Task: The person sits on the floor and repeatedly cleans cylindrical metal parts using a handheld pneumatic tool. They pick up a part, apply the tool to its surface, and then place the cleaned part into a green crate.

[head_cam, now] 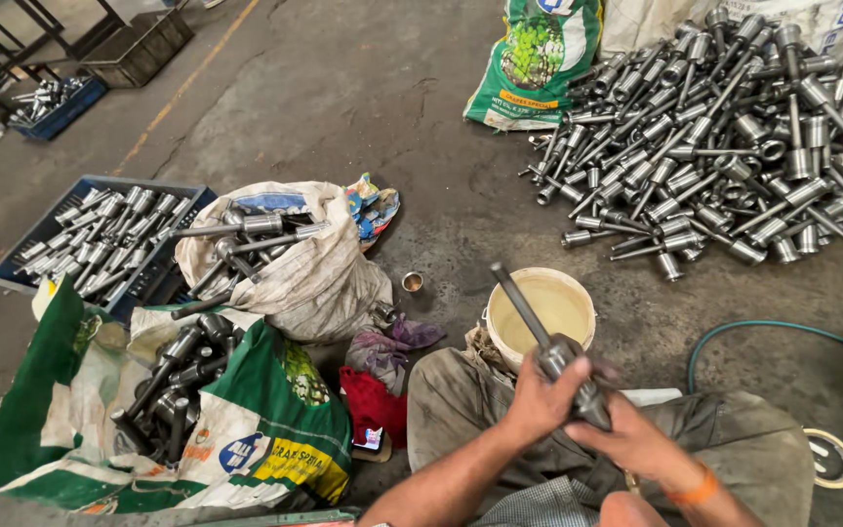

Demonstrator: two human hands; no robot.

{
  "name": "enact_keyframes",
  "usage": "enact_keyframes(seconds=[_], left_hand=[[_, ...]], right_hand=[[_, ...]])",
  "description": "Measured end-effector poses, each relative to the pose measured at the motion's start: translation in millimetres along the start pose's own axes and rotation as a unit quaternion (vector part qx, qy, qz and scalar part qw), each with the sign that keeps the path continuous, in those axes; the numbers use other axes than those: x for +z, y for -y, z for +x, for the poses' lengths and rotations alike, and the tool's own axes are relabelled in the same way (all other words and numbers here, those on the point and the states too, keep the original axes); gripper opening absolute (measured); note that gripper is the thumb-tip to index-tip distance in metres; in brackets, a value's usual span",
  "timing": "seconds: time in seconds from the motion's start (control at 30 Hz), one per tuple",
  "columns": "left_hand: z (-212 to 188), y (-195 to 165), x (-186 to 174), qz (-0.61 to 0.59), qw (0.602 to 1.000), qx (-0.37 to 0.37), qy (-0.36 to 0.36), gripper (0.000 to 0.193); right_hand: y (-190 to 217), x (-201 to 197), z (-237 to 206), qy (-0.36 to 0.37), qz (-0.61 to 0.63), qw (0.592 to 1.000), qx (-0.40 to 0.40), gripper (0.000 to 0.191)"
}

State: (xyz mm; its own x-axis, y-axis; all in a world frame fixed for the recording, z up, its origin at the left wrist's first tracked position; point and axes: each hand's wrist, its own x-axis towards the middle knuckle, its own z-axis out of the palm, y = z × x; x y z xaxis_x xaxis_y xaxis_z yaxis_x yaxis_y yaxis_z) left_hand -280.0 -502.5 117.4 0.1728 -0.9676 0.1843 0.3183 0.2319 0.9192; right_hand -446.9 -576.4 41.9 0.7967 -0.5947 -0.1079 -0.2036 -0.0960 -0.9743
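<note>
Far to the left of my hands I see a blue crate [12, 271] of bright steel parts, and nearer, a green sack [246, 439] slumped open with dark, greasy parts spilling out. Just behind that sack sits a pale cloth bag [319, 283] with two long rods poking from its mouth. Between the sack and my left hand lie red and purple rags [375, 395].

My left hand [537, 402] is wrapped around the thick body of a shaft [548, 342], fingers curled over the top and closed firmly. My right hand [636, 441] is closed on the lower end of the same piece, thumb up against it. The shaft is held over my lap, its thin stem slanting up and away to the left across the rim of a white bucket [585, 303] just beyond my knuckles. The bucket holds a murky, yellowish liquid.

To the right of my right hand a green hose [734, 332] curves over the floor, and well beyond it is a big pile [724, 137] of shiny finished shafts.

I judge the main risk is slip: if the piece is oily, it could twist out of my grip onto my legs or knock the bucket, which stands close enough to tip. The stem could also catch the rim if I swing it.
</note>
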Motion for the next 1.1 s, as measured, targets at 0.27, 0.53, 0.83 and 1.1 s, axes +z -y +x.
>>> enact_keyframes(seconds=[0.27,0.53,0.83,1.1], left_hand=[[31.9,-33.4,-35.9,0.317,0.941,0.119,-0.018,0.075],[12.7,7.4,-7.4,-0.141,0.977,0.101,-0.121,0.093],[21.9,58.7,-26.2,-0.181,0.964,0.08,-0.177,0.091],[54.2,85.6,-51.4,0.017,0.96,0.067,-0.27,0.085]], right_hand=[[-9.3,-15.2,-24.1,0.163,0.152,0.969,-0.108,0.038],[-11.5,19.6,0.6,-0.023,0.026,0.999,0.012,0.053],[-28.1,10.9,4.9,-0.016,0.055,0.998,-0.01,0.042],[-20.9,-1.7,-10.2,0.062,0.078,0.995,-0.025,0.031]])
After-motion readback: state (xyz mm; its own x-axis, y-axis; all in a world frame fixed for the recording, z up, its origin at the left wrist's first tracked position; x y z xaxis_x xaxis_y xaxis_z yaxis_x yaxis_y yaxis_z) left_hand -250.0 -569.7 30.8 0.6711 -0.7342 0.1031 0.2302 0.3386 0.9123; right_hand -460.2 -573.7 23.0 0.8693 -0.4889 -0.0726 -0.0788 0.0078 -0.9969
